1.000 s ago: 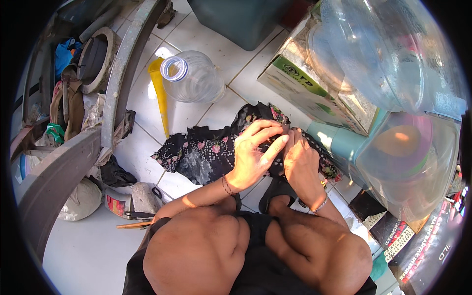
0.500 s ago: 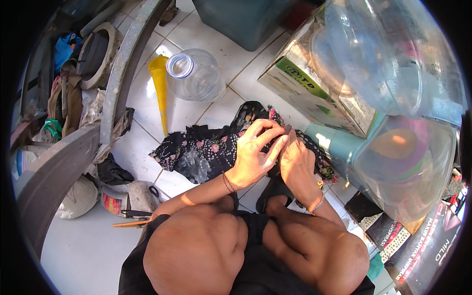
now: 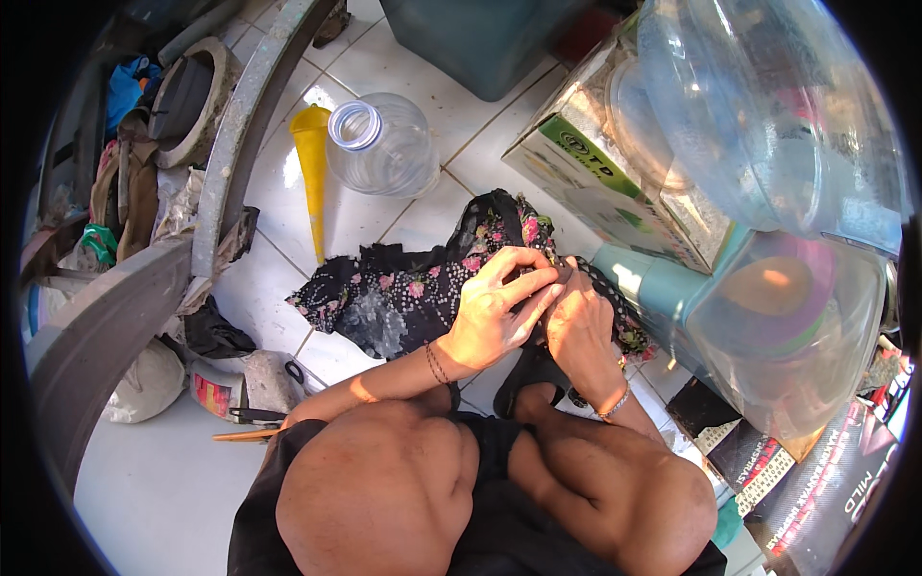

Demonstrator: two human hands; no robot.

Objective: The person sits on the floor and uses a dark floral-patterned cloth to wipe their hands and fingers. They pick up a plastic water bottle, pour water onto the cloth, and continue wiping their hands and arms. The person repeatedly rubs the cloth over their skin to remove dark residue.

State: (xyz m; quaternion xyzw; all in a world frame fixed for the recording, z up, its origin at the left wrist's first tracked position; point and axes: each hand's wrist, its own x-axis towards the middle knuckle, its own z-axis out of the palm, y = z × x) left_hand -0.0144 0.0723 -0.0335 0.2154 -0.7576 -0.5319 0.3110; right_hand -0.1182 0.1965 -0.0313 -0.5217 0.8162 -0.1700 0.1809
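Note:
My left hand (image 3: 501,309) and my right hand (image 3: 580,322) meet over a black cloth with pink flowers and pale dots (image 3: 423,283). Fingertips of both are pinched close together around a small dark piece (image 3: 564,270), too covered to name. It may be part of the cloth; I cannot tell. The cloth lies crumpled on the white tiles, with a crinkled clear plastic piece (image 3: 375,320) on its left part. Beyond the cloth's left end lies a yellow funnel-shaped thing (image 3: 311,173), beside an upright, open clear plastic bottle (image 3: 389,154).
A grey frame (image 3: 226,163) curves along the left, with clutter behind it. On the right stand a printed carton (image 3: 615,182), large clear plastic containers (image 3: 778,115) and a teal box (image 3: 624,274). A dark green bin (image 3: 471,48) is at the far side. Scissors (image 3: 295,371) lie left.
My hands stay together over the cloth, with the left fingers slightly shifted around the dark piece. The view has moved a little; the surrounding things keep their places.

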